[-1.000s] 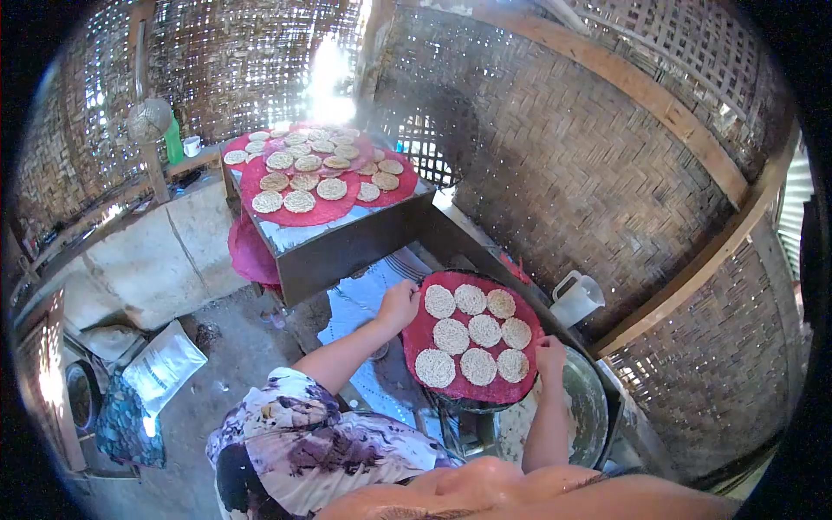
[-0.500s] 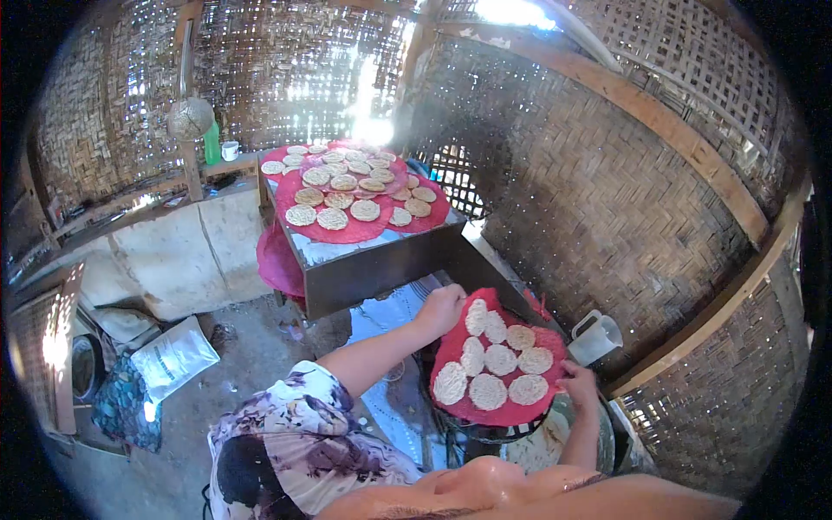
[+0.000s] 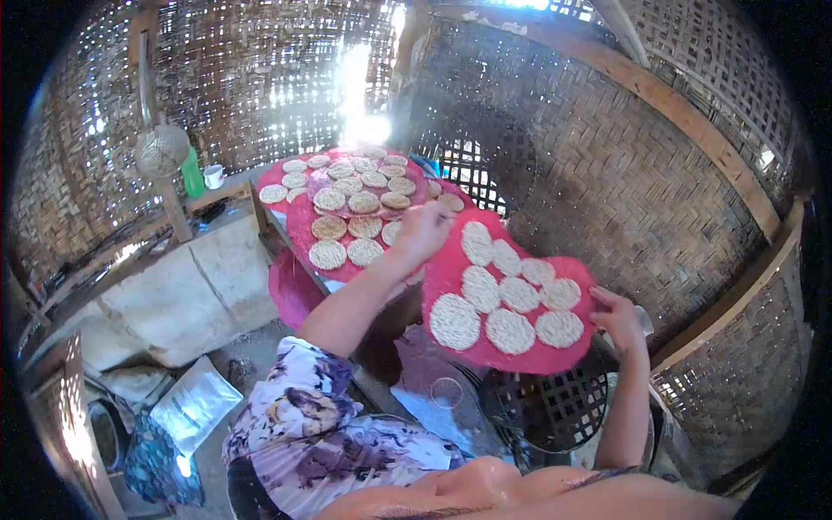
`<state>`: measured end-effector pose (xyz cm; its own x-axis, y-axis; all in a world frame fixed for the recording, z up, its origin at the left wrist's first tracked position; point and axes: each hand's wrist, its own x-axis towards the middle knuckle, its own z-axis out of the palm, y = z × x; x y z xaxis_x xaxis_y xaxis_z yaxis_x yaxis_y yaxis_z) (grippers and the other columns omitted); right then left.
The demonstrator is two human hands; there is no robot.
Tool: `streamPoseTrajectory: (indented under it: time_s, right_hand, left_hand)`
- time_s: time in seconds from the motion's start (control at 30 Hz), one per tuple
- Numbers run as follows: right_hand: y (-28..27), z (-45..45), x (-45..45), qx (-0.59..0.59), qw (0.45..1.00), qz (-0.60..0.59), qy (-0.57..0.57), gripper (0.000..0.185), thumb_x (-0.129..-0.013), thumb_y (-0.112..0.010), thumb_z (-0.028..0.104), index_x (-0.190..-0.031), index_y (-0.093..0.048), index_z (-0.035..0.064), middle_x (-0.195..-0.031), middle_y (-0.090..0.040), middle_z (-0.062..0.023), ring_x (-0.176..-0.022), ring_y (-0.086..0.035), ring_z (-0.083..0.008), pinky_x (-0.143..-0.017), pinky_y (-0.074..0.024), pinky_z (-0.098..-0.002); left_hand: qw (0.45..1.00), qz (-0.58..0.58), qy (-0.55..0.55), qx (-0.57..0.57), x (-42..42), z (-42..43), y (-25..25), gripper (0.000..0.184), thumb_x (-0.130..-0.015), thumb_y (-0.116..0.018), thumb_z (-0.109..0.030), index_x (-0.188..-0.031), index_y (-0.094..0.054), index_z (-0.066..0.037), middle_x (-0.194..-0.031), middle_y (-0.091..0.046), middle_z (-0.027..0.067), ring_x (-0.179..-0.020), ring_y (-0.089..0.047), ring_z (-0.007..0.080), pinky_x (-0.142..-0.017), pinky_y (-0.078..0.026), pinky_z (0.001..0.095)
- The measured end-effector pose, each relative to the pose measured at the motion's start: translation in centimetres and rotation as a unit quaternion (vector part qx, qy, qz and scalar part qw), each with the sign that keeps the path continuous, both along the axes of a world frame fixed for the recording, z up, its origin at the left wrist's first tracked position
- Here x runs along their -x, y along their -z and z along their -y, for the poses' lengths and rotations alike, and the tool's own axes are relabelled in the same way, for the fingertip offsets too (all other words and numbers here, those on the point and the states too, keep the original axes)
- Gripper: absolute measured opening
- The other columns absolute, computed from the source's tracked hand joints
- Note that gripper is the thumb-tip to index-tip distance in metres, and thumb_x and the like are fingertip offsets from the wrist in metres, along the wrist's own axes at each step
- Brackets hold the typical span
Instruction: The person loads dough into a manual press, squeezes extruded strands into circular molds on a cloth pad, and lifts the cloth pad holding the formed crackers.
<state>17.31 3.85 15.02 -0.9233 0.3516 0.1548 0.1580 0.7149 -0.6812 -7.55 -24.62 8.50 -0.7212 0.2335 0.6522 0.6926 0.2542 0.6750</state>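
Note:
Between my two hands a red sheet (image 3: 445, 270) hangs in the air, bearing several round, pale, grainy cakes (image 3: 455, 321). My left hand (image 3: 423, 232) pinches its far left edge, beside the table's near right corner. On the right edge, my right hand (image 3: 617, 315) grips with fingers partly behind the sheet. Other red sheets (image 3: 299, 238) covered with similar cakes (image 3: 328, 254) overlap on the table. Below the held sheet stands a dark lattice basket (image 3: 563, 414), partly covered by it.
A woven wall (image 3: 598, 165) rises close on the right. Behind my right hand, a pale pitcher (image 3: 644, 320) is mostly hidden. A green bottle (image 3: 192, 172) and a white cup (image 3: 213, 177) stand on the left ledge. A white sack (image 3: 201, 400) lies on the floor.
Both hands have lifted the red sheet up and away from the basket, toward the table. More of the basket shows now. The view has shifted somewhat.

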Motion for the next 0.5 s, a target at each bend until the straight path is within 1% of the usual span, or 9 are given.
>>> streamPoseTrajectory:
  time_s: [0.07, 0.1, 0.13, 0.17, 0.2, 0.23, 0.37, 0.4, 0.5]
  right_hand:
    - [1.8, 0.8, 5.8, -0.026, 0.999, -0.012, -0.042, 0.056, -0.064, -0.06, 0.0, -0.119, -0.05, 0.0002, -0.126, -0.047, -0.0144, -0.1, -0.054, -0.0171, -0.077, -0.0467, -0.0266]
    - [1.0, 4.3, 7.9, 0.037, 0.998, -0.02, -0.042, 0.055, -0.063, -0.061, 0.001, -0.118, -0.051, 0.0004, -0.126, -0.047, -0.0157, -0.107, -0.051, -0.02, -0.085, -0.0433, -0.0278]
    - [2.8, 3.9, 10.9, -0.012, 0.996, -0.049, -0.068, 0.056, -0.062, -0.061, 0.002, -0.118, -0.051, 0.0008, -0.126, -0.047, -0.0146, -0.107, -0.051, -0.0192, -0.088, -0.0413, -0.0272]
    - [3.0, 5.2, 13.3, -0.055, 0.995, -0.045, -0.075, 0.057, -0.061, -0.061, 0.002, -0.118, -0.052, 0.0018, -0.126, -0.048, -0.0124, -0.099, -0.054, -0.0163, -0.084, -0.0431, -0.0263]
    - [3.6, 6.4, 15.6, -0.003, 0.997, -0.04, -0.073, 0.057, -0.061, -0.061, 0.002, -0.118, -0.052, 0.0032, -0.127, -0.048, -0.011, -0.095, -0.055, -0.0143, -0.081, -0.0441, -0.026]
    - [4.5, 7.1, 17.9, -0.007, 0.994, -0.06, -0.092, 0.057, -0.061, -0.06, 0.001, -0.118, -0.052, 0.003, -0.127, -0.047, -0.0109, -0.092, -0.055, -0.0141, -0.077, -0.0458, -0.0262]
    - [7.8, 8.2, 25.4, 0.036, 0.994, -0.049, -0.087, 0.057, -0.061, -0.057, -0.001, -0.118, -0.051, 0.0021, -0.127, -0.047, -0.0096, -0.094, -0.056, -0.0147, -0.074, -0.0464, -0.0263]
    - [7.4, 8.8, 25.9, 0.044, 0.996, -0.011, -0.072, 0.057, -0.062, -0.057, -0.001, -0.118, -0.051, 0.0034, -0.128, -0.046, -0.0116, -0.104, -0.053, -0.0169, -0.082, -0.0439, -0.0271]
    - [10.7, 6.8, 29.7, -0.018, 0.996, -0.029, -0.087, 0.058, -0.062, -0.058, 0.001, -0.119, -0.052, 0.0056, -0.128, -0.045, -0.014, -0.112, -0.05, -0.0197, -0.092, -0.0384, -0.0274]
  left_hand:
    - [0.999, 0.003, -0.033, 0.001, 3.7, 3.9, 0.1, 0.015, -0.075, -0.058, -0.018, -0.082, -0.065, -0.005, -0.08, -0.062, 0.0166, -0.076, -0.061, 0.0307, -0.072, -0.048, 0.0391]
    - [0.999, 0.015, -0.034, 0.009, 5.5, 5.9, 0.3, 0.018, -0.075, -0.06, -0.018, -0.085, -0.064, -0.005, -0.081, -0.063, 0.0149, -0.075, -0.062, 0.0273, -0.071, -0.048, 0.036]
    - [0.999, 0.026, -0.035, 0.016, 7.1, 7.8, 0.5, 0.021, -0.074, -0.062, -0.019, -0.089, -0.064, -0.005, -0.082, -0.064, 0.0133, -0.075, -0.062, 0.0239, -0.07, -0.049, 0.0329]
    - [0.997, 0.024, -0.069, 0.026, 8.4, 9.2, 0.7, 0.02, -0.075, -0.062, -0.019, -0.088, -0.064, -0.004, -0.082, -0.064, 0.0135, -0.075, -0.062, 0.0244, -0.07, -0.049, 0.0333]
    - [0.994, 0.021, -0.102, 0.038, 9.7, 10.7, 1.0, 0.019, -0.075, -0.062, -0.018, -0.087, -0.064, -0.004, -0.082, -0.064, 0.0137, -0.074, -0.062, 0.0248, -0.07, -0.049, 0.0337]
    - [0.99, 0.017, -0.135, 0.05, 10.9, 11.9, 1.2, 0.018, -0.075, -0.062, -0.017, -0.086, -0.064, -0.003, -0.081, -0.064, 0.0139, -0.074, -0.062, 0.0253, -0.07, -0.049, 0.0341]
    - [0.987, -0.005, -0.16, 0.021, 14.3, 14.8, 3.5, 0.015, -0.076, -0.06, -0.015, -0.084, -0.062, -0.003, -0.082, -0.063, 0.0159, -0.076, -0.062, 0.0274, -0.07, -0.048, 0.0363]
    - [0.986, -0.025, -0.164, 0.006, 14.9, 14.8, 4.5, 0.014, -0.076, -0.059, -0.015, -0.083, -0.061, -0.003, -0.081, -0.063, 0.0162, -0.076, -0.062, 0.0293, -0.071, -0.048, 0.0379]
    - [0.987, -0.053, -0.146, -0.05, 17.3, 15.5, 7.3, 0.016, -0.074, -0.062, -0.016, -0.084, -0.06, -0.004, -0.08, -0.062, 0.0176, -0.078, -0.062, 0.0293, -0.073, -0.047, 0.0399]
